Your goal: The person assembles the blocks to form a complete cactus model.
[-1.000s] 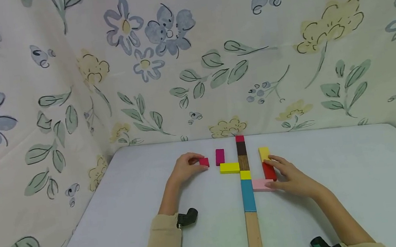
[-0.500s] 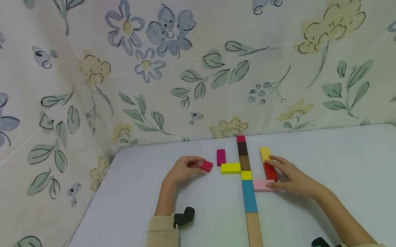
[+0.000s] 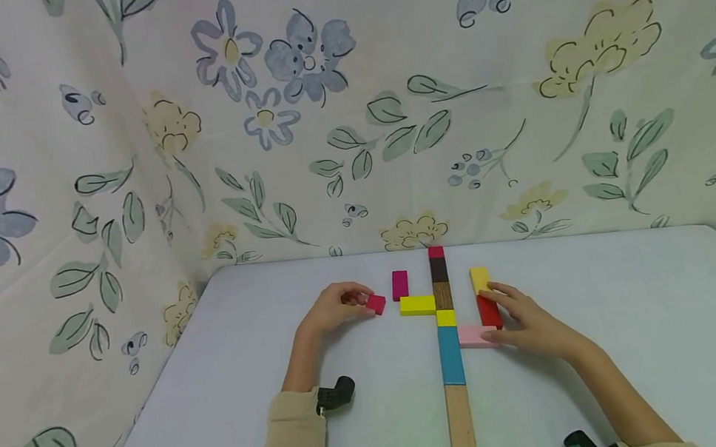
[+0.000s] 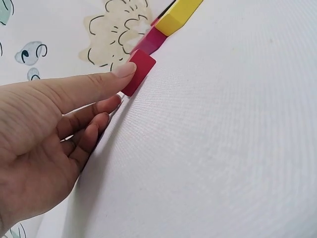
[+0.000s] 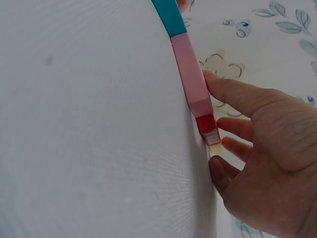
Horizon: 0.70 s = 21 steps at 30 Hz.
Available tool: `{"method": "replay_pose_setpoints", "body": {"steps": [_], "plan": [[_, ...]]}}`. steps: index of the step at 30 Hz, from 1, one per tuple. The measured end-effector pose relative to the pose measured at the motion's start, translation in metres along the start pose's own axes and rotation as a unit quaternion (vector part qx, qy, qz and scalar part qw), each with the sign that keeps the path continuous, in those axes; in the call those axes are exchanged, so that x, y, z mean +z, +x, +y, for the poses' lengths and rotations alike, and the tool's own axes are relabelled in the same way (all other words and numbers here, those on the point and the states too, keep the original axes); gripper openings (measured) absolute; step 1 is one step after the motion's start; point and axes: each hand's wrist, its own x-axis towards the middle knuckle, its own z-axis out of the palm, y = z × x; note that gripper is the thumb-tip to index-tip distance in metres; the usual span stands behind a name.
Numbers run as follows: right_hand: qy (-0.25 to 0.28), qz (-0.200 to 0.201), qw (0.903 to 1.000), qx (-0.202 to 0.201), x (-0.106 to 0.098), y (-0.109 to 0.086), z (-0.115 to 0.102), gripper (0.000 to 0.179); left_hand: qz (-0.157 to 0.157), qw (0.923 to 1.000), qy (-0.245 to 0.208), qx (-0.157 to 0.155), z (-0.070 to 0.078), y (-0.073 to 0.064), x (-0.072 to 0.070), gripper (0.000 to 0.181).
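My left hand (image 3: 336, 307) pinches a small crimson block (image 3: 376, 304) between thumb and fingers at the left of the block layout. In the left wrist view the thumb lies on the near face of this block (image 4: 139, 73), low over the white cloth. My right hand (image 3: 531, 321) rests on the right side with its fingers spread. Its thumb touches the pink block (image 3: 475, 336), while its fingertips are at the red block (image 3: 487, 310) and the yellow block (image 3: 479, 279) beyond it. The right wrist view shows the thumb along the pink block (image 5: 190, 74).
A straight line of blocks runs away from me: tan (image 3: 460, 427), blue (image 3: 451, 356), yellow (image 3: 446, 318), brown (image 3: 443, 296), dark brown (image 3: 439, 269) and red at the far end. Another yellow block (image 3: 417, 306) juts left, with a magenta block (image 3: 400, 285) behind it.
My left hand has shifted slightly toward me with the crimson block, which has turned a little in the fingers. My right hand stays in place.
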Motion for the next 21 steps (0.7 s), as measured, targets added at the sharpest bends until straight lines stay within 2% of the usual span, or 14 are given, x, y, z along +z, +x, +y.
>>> {"method": "replay_pose_setpoints", "body": {"steps": [6,16,21], "plan": [[-0.002,0.001,1.0,-0.001,-0.0007,-0.0003,-0.0006,0.082,0.022,0.9997,0.005,0.008,0.0022,-0.0009,0.0009,0.03],[0.0,0.001,1.0,0.001,-0.0019,-0.0013,-0.0006,0.081,0.087,0.996,-0.01,-0.018,0.0062,0.0012,0.0034,0.03],[0.005,0.0,1.0,-0.001,-0.0014,-0.0011,-0.0001,0.081,0.111,0.9936,-0.018,-0.014,0.0039,0.0026,0.0053,0.032]]}}
